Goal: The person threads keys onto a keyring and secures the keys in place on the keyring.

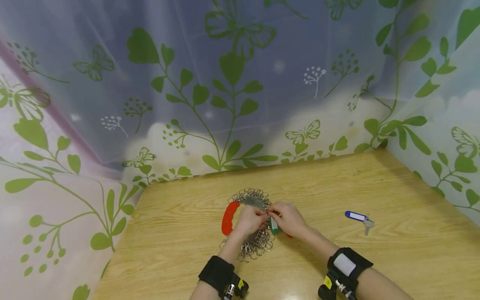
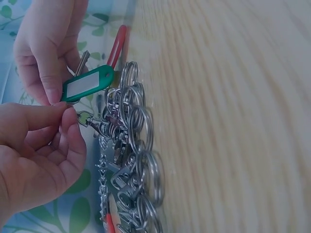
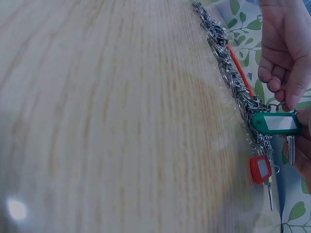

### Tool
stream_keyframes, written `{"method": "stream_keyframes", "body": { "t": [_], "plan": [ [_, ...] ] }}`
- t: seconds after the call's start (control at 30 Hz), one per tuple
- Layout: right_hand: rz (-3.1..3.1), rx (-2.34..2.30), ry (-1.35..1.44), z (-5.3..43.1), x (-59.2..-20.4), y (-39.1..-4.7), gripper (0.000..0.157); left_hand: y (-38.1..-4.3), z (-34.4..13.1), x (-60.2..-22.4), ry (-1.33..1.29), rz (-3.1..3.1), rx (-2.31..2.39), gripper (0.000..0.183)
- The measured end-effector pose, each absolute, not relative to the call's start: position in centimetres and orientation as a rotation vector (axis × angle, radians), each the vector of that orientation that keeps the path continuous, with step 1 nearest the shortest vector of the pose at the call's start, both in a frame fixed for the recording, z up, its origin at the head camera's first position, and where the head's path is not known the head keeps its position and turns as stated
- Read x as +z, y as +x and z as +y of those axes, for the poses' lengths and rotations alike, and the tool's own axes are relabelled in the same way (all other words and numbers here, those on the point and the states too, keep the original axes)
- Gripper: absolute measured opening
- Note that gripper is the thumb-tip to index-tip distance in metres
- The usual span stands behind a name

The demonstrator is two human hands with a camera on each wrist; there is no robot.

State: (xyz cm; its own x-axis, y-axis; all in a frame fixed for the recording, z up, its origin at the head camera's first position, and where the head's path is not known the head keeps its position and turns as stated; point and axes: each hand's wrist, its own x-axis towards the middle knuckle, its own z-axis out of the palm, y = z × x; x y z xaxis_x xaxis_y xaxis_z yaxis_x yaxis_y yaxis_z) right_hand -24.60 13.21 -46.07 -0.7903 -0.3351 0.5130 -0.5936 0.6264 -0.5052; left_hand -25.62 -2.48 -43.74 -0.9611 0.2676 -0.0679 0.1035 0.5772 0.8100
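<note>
My left hand pinches a small metal ring between thumb and fingertip, beside a swivel clasp on the bunch of key rings. Close against it, my right hand grips a green key tag with a white label. A silver key hangs with the tag and sticks out by the right fingers. Both hands' fingertips meet in the left wrist view. The key rings and clasps spread in a circle about a flat grey middle, partly under my left hand.
A red handle curves along the left of the rings. To the right of the bunch lies a red key tag with a key. A blue key tag with keys lies farther right on the wooden table. Patterned curtains hang behind.
</note>
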Motion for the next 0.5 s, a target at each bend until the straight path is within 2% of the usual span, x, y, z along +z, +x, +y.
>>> {"method": "stream_keyframes", "body": {
  "t": [0.2,0.5],
  "plan": [
    [-2.461,0.952,0.787,13.17,-46.02,-24.82,0.003,-25.68,-2.61,-43.51,0.280,2.619,1.350,0.016],
    [-2.537,0.991,0.657,13.32,-45.81,-24.69,0.004,-25.64,-2.61,-43.84,0.351,2.602,1.320,0.013]
  ]
}}
